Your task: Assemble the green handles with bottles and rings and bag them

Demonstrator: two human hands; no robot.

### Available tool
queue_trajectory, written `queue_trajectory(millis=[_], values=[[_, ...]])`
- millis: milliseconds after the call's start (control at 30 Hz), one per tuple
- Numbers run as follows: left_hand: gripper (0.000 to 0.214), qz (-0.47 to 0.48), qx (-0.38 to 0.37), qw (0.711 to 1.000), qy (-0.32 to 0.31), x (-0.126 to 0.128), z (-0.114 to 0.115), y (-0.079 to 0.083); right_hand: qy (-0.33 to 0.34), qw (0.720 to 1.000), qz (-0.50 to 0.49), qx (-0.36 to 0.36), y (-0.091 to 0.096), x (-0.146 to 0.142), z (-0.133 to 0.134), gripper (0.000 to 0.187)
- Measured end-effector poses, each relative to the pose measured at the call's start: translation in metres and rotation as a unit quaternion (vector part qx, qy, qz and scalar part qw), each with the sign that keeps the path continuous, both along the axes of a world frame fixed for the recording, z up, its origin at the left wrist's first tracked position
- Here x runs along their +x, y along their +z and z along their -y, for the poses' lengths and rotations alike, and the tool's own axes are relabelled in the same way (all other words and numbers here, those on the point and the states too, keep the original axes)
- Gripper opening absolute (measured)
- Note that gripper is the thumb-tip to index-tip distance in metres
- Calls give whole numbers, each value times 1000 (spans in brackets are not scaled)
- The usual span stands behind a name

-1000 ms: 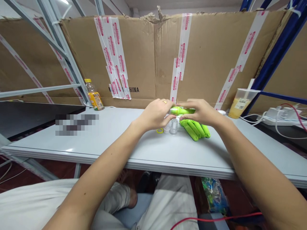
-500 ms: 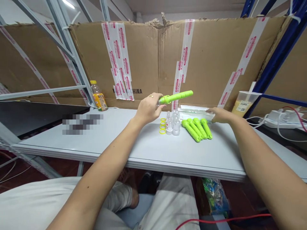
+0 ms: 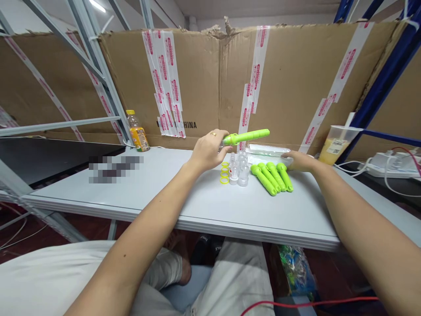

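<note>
brown taped cardboard wall [image 3: 279, 79] behind pale grey worktop [image 3: 164, 188]. left hand [image 3: 209, 149]: fingers closed round one end of lime-green plastic wand [image 3: 251, 134], held above the worktop. right hand [image 3: 300, 161]: fingers at clear plastic packet [image 3: 268, 152], grip cannot be told. nearer: four lime-green plastic handles [image 3: 269, 177], clear plastic cylinders [image 3: 243, 176], yellow rings [image 3: 224, 177].

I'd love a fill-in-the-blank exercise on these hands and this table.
The left hand wears a ____ and holds a green stick.
____ more green sticks lie on the table.
The hoops beside the clear pieces are ____.
The bottle stands to the ____ of the cup.

Missing words: ring; four; yellow; left.
</note>
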State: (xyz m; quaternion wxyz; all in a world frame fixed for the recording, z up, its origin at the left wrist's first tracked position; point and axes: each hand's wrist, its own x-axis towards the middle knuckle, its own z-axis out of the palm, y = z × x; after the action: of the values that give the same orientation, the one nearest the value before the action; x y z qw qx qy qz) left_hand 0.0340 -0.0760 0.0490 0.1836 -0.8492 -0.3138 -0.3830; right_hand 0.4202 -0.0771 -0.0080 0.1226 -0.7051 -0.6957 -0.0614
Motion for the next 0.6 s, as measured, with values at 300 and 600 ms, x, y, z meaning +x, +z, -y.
queue_trajectory(millis=[300,600], values=[[31,1,-6,1000,10,-2,-1,0,16,1000,-11,19,-1,3,-5,54],[31,-2,-1,1000,23,-3,-3,0,-19,989,-83,121,15,2,8,33]])
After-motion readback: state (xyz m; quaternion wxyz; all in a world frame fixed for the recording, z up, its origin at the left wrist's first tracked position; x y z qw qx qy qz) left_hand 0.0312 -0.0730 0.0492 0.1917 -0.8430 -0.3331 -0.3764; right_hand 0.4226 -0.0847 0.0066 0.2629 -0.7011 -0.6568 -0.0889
